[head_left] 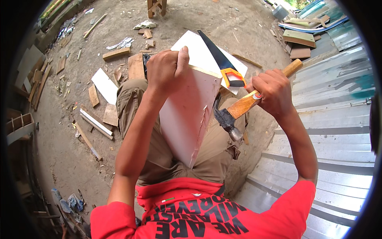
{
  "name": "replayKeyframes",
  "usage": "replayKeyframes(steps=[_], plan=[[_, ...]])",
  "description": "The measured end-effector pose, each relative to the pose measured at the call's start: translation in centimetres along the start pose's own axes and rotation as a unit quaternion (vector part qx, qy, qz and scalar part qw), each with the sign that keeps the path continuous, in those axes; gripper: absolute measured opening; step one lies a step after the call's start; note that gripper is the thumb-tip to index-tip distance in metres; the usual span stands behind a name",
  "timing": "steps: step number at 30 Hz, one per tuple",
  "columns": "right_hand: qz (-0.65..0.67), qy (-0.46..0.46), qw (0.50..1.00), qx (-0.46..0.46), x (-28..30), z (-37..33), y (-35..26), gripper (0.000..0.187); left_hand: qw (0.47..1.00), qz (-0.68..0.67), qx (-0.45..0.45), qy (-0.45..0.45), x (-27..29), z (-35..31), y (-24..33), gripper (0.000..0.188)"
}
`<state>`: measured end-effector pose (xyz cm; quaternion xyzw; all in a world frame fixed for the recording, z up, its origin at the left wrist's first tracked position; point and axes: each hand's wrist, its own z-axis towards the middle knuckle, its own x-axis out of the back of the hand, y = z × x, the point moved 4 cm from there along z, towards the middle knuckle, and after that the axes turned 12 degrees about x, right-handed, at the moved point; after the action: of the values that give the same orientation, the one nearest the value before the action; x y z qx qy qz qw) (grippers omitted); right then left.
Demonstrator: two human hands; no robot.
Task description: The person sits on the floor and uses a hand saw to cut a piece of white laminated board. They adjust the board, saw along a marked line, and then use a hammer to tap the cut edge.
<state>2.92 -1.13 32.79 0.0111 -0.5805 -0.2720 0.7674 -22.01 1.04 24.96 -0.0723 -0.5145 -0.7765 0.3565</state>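
Note:
A white board piece (pixel 183 115), with a rough chipped edge facing right, stands between my knees. At its upper left edge my left hand (pixel 169 71) is closed on it, thumb uppermost; the fingertips are partly hidden. My right hand (pixel 273 91) grips the wooden handle of a claw hammer (pixel 242 106). The hammer's dark metal head hangs just right of the board, over my right thigh, apart from the board as far as I can tell. Beyond, a handsaw (pixel 218 53) with a black blade and orange handle lies on white sheet material (pixel 195 46).
Corrugated metal sheets (pixel 326 147) cover the right side. Wood offcuts (pixel 94 95) and a white panel piece (pixel 104 85) litter the dirt floor at left. A wooden stand (pixel 156 7) is at the far end. Boards (pixel 299 38) are stacked at far right.

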Motion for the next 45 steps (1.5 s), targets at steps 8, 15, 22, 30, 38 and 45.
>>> replayKeyframes(steps=[8, 15, 22, 30, 38, 45], plan=[[0.18, 0.037, 0.983, -0.007, -3.9, 0.7, -0.1, 0.023, 0.992, -0.123, -0.002, -0.039, 0.6, -0.2, -1.1, 0.047], [0.229, 0.076, 0.969, -0.057, -8.1, 0.2, 0.8, 0.026, 0.973, -0.199, -0.013, -0.113, 0.4, -0.7, 2.0, 0.044], [0.294, 0.092, 0.93, -0.2, -9.6, -3.9, 0.9, 0.035, 0.978, -0.186, 0.053, -0.082, 0.0, -0.2, -1.9, 0.045], [0.43, 0.122, 0.856, -0.259, -10.3, -6.8, -1.4, 0.018, 0.982, -0.169, 0.058, -0.054, -0.3, 0.2, -3.0, 0.049], [0.47, 0.172, 0.796, -0.341, -10.8, -7.4, -3.3, 0.012, 0.969, -0.225, 0.07, -0.075, -0.7, 0.5, -3.8, 0.049], [0.615, 0.184, 0.671, -0.37, -11.5, -6.8, -4.5, 0.029, 0.96, -0.25, 0.08, -0.091, -0.5, 0.4, -4.3, 0.049]])
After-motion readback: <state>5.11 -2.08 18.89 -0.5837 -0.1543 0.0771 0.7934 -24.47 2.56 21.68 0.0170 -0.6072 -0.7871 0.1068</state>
